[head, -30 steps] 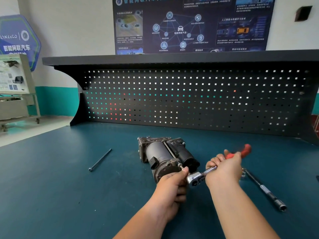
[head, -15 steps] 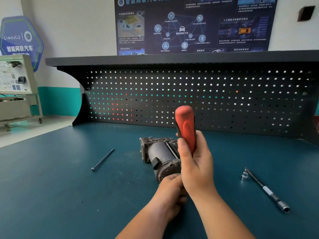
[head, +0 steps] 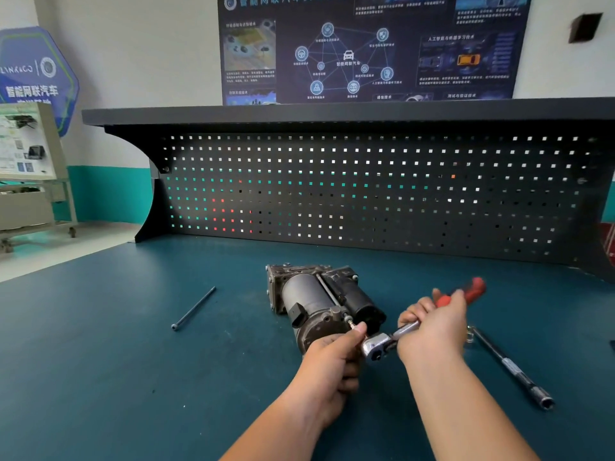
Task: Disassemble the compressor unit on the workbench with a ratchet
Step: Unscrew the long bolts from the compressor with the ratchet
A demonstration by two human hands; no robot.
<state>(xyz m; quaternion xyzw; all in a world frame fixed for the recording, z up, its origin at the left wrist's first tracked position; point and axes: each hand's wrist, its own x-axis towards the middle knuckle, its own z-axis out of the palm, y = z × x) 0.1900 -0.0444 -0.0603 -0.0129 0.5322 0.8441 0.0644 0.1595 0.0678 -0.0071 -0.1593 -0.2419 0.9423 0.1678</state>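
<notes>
The dark metal compressor unit [head: 319,297] lies on its side in the middle of the teal workbench [head: 100,361]. A chrome ratchet [head: 379,349] with a red handle points to the right and away from me, its head at the compressor's near end, on a long bolt that sticks out there. My right hand [head: 432,331] grips the ratchet's handle. My left hand [head: 332,364] rests against the compressor's near end, thumb and fingers closed by the ratchet head and the bolt tip.
A long loose bolt [head: 193,309] lies left of the compressor. A black extension bar with a socket [head: 509,369] lies at the right. A dark pegboard back panel [head: 366,191] and shelf stand behind the bench. A display stand [head: 30,161] is at far left.
Half a second ago the red handle stood upright in my right hand; it has swung down to the right, back to where it was a second ago. My left hand stayed.
</notes>
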